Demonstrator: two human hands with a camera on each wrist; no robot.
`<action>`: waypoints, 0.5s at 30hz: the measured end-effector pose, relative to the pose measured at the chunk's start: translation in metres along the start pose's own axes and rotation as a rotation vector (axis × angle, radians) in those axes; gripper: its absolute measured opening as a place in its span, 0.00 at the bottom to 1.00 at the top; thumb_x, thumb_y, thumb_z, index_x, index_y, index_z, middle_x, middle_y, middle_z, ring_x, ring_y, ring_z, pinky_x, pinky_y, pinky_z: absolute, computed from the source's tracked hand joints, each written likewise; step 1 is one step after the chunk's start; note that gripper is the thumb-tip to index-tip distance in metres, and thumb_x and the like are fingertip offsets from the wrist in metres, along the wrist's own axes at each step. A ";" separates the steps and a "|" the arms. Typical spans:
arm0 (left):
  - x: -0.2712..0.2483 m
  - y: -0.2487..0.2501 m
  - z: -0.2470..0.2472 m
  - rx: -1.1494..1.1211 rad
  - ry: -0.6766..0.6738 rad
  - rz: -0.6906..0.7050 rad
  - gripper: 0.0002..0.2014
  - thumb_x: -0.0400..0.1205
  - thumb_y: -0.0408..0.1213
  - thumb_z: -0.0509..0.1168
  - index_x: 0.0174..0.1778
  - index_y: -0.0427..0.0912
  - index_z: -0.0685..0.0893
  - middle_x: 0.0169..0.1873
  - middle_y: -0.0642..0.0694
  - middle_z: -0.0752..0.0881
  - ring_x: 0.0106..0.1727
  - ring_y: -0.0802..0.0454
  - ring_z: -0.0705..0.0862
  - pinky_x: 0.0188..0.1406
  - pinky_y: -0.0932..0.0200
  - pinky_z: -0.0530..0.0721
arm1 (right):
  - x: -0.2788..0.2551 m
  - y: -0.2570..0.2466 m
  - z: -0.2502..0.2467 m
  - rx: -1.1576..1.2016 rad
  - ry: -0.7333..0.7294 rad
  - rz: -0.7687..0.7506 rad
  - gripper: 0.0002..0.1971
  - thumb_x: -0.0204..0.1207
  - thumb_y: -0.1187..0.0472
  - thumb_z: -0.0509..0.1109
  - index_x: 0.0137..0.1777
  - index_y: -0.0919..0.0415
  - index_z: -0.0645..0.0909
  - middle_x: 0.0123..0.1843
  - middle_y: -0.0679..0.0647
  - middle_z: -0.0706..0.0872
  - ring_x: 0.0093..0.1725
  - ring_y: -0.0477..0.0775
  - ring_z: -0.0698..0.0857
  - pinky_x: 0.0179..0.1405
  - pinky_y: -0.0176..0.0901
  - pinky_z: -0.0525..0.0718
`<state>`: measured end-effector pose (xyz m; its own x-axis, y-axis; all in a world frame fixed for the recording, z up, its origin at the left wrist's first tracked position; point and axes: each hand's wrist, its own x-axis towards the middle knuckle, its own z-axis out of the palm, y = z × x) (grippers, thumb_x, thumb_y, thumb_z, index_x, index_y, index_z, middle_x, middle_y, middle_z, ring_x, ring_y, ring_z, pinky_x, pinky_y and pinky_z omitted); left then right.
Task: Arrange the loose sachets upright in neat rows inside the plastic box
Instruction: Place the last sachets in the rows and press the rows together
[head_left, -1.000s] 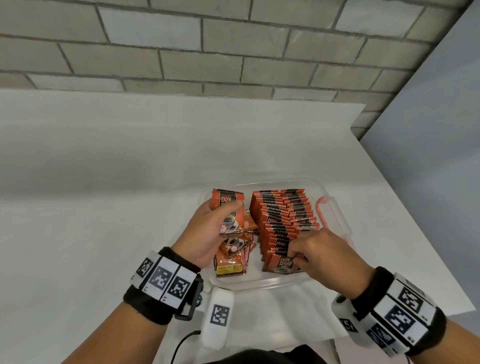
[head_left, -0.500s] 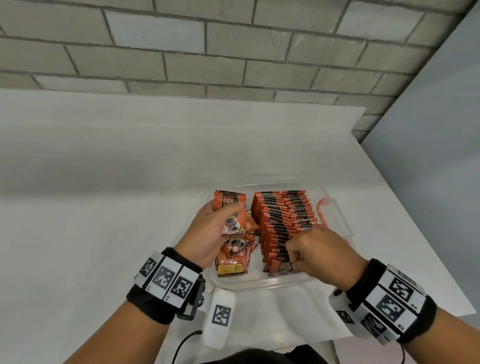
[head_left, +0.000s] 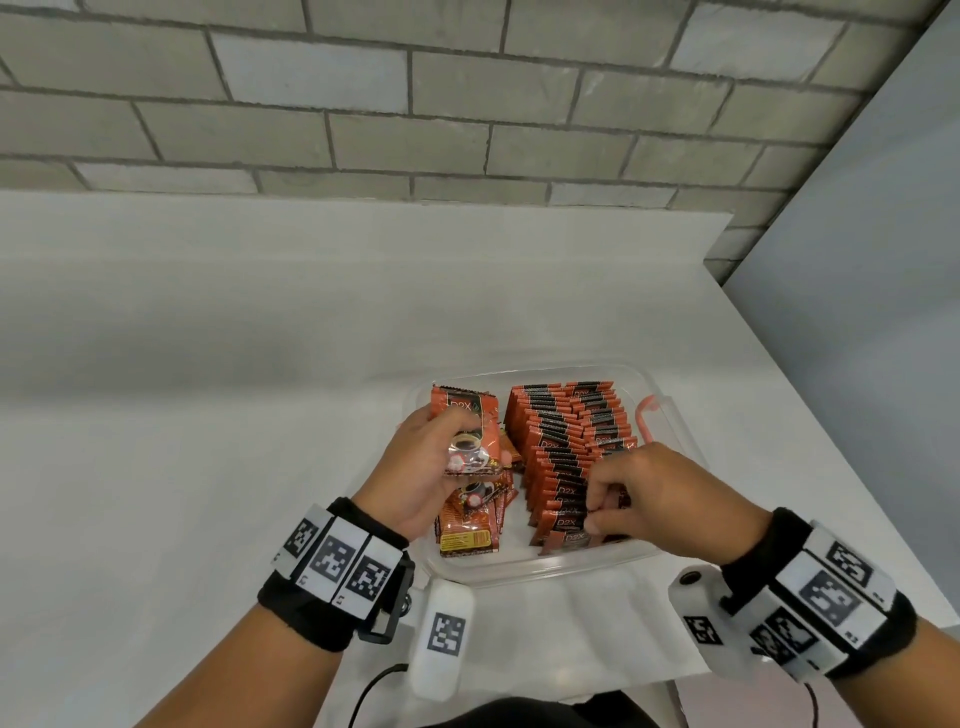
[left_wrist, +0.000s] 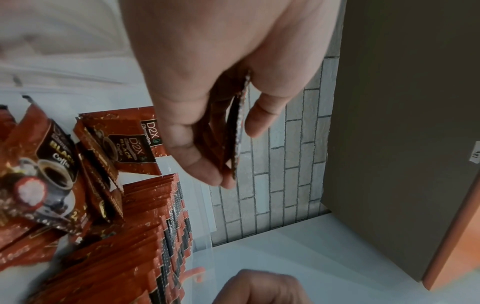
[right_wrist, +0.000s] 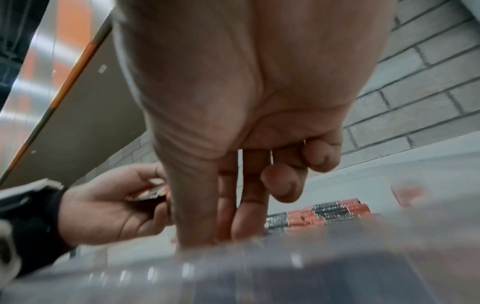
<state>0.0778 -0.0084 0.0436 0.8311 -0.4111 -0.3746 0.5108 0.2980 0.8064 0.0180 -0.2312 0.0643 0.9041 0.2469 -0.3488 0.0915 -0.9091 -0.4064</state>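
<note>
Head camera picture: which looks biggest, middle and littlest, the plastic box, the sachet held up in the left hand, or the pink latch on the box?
1. plastic box
2. sachet, held in the left hand
3. pink latch, thin and clearly smallest

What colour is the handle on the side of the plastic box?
The handle on the plastic box is pinkish orange. It shows best in the head view.

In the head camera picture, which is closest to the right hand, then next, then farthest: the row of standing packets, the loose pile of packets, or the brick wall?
From the right hand:
1. Row of standing packets: under its fingertips, touching.
2. Loose pile of packets: to its left in the box.
3. Brick wall: far behind the table.
</note>
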 end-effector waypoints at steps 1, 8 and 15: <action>0.000 0.000 0.001 0.002 -0.010 -0.004 0.05 0.83 0.29 0.60 0.50 0.35 0.80 0.37 0.39 0.89 0.37 0.46 0.90 0.38 0.53 0.88 | -0.002 -0.001 -0.004 0.060 0.034 -0.001 0.05 0.71 0.52 0.77 0.39 0.48 0.84 0.37 0.42 0.86 0.38 0.39 0.84 0.37 0.29 0.79; -0.002 0.001 0.019 0.143 -0.164 0.028 0.13 0.79 0.28 0.67 0.60 0.36 0.81 0.48 0.39 0.90 0.47 0.43 0.90 0.42 0.47 0.90 | 0.014 -0.018 -0.027 0.471 0.350 0.010 0.13 0.74 0.48 0.72 0.57 0.45 0.83 0.45 0.46 0.87 0.39 0.44 0.84 0.44 0.36 0.82; 0.000 0.000 0.025 0.210 -0.141 0.083 0.12 0.76 0.28 0.70 0.55 0.35 0.84 0.47 0.36 0.90 0.45 0.45 0.89 0.41 0.52 0.90 | 0.023 -0.028 -0.025 0.668 0.362 0.007 0.04 0.73 0.60 0.76 0.46 0.57 0.85 0.41 0.55 0.88 0.40 0.54 0.86 0.46 0.50 0.85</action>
<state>0.0726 -0.0298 0.0545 0.8216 -0.5133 -0.2479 0.3734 0.1561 0.9144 0.0470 -0.2087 0.0889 0.9948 0.0118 -0.1010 -0.0826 -0.4854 -0.8704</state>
